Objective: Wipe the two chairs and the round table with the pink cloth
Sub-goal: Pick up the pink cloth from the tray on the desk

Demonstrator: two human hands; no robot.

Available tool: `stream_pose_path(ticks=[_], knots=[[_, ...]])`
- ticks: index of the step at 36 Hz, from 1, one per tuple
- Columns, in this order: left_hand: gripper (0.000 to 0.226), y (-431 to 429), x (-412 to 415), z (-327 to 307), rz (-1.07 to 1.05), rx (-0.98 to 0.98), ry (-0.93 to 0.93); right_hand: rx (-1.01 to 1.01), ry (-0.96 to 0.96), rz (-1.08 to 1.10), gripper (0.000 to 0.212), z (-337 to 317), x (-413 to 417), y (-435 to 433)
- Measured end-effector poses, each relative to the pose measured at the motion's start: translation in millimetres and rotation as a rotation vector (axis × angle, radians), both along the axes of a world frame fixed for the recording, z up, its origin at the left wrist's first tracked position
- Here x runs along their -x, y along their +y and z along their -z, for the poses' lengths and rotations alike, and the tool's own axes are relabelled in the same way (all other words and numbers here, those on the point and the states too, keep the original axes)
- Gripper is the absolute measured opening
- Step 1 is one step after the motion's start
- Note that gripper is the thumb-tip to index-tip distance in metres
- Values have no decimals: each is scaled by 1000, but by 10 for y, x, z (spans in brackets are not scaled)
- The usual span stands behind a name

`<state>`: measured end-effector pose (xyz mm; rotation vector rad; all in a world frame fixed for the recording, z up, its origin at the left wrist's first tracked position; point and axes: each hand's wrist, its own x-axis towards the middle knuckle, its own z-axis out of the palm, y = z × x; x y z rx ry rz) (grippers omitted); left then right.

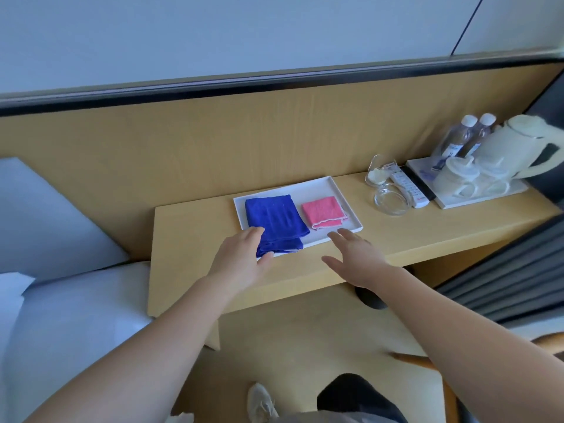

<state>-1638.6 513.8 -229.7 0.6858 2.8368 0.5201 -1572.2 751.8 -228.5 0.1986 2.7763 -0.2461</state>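
Observation:
A folded pink cloth (324, 211) lies on the right half of a white tray (337, 186) on a wooden desk. A larger folded blue cloth (274, 222) lies on the tray's left half. My left hand (242, 259) reaches over the tray's near left corner, fingers straight, its tips at the blue cloth's near edge. My right hand (355, 254) hovers with spread fingers just in front of the tray, short of the pink cloth. Neither hand holds anything. A wooden chair part (410, 360) shows at the lower right. The round table is out of view.
On the wooden desk (195, 239) to the right stand a glass ashtray (392, 200), a remote control (406, 186), and a second tray with a white kettle (515, 148), cups and two water bottles (467, 135). A bed with white bedding (61, 315) lies left. Grey curtain (512, 276) hangs right.

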Motion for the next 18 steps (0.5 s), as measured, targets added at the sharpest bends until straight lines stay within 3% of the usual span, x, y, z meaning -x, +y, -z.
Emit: stream_pose_path(ticks=[18], knots=[[54, 605, 837, 298, -68, 16, -32, -13, -118, -182, 68, 747, 1417, 582]])
